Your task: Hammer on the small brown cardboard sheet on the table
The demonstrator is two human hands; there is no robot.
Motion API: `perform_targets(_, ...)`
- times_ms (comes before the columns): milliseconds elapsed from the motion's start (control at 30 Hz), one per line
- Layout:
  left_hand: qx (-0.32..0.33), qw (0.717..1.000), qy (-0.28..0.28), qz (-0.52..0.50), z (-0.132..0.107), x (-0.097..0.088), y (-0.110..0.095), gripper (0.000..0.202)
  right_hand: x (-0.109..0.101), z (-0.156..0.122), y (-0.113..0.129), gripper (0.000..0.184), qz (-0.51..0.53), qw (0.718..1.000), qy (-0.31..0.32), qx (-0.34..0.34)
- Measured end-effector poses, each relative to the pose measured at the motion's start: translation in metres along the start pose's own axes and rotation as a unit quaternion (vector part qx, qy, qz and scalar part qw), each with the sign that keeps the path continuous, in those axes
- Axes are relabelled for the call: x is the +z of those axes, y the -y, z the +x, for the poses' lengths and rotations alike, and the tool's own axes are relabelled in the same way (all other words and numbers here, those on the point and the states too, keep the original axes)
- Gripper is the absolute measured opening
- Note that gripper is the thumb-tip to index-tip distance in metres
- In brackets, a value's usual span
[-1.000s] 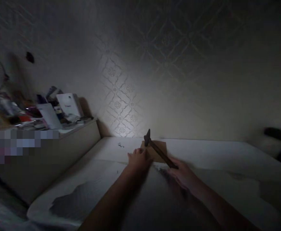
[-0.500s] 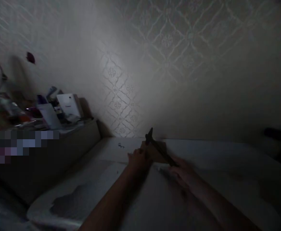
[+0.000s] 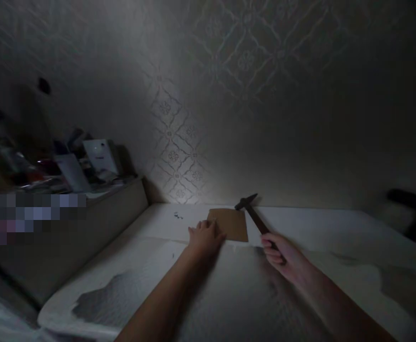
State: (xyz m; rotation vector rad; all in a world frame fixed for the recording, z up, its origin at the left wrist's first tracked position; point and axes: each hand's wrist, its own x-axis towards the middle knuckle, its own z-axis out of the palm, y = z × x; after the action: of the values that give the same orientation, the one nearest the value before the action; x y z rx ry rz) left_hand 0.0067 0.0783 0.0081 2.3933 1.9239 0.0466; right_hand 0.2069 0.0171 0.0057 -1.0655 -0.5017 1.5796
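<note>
In the dim head view, my right hand (image 3: 277,251) is wrapped around the handle of a hammer (image 3: 257,219). The hammer's dark head is raised at the upper right corner of a flat brown square piece (image 3: 232,225), possibly cardboard or thin wood. My left hand (image 3: 205,236) lies on the left edge of that piece, fingers spread and thumb apart along its lower left side. Whether something tiny sits near the left fingertips is too dark to tell. Several small dark bits, perhaps nails (image 3: 178,215), lie on the white surface left of the piece.
A white table (image 3: 300,228) with a worn grey patch (image 3: 111,299) meets a patterned wall (image 3: 265,118). On the left, a raised cabinet (image 3: 118,204) bears a white box (image 3: 101,156) and clutter. A dark object (image 3: 403,197) juts in at the right edge.
The hammer has swung right and away from over the brown piece, and my right hand has shifted slightly right with it. My left hand has stayed in place.
</note>
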Motion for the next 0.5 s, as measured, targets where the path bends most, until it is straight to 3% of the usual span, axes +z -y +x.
perform_targets(367, -0.005, 1.0, 0.012, 0.006, -0.002, -0.003, -0.002, 0.064, -0.007, 0.003, 0.01, 0.029, 0.131, 0.99, -0.027, 0.052)
perform_targets(500, -0.005, 1.0, 0.006, 0.002, -0.003, -0.004, -0.003, 0.063, -0.019, 0.013, 0.008, 0.029, 0.1, 0.994, 0.05, 0.02)
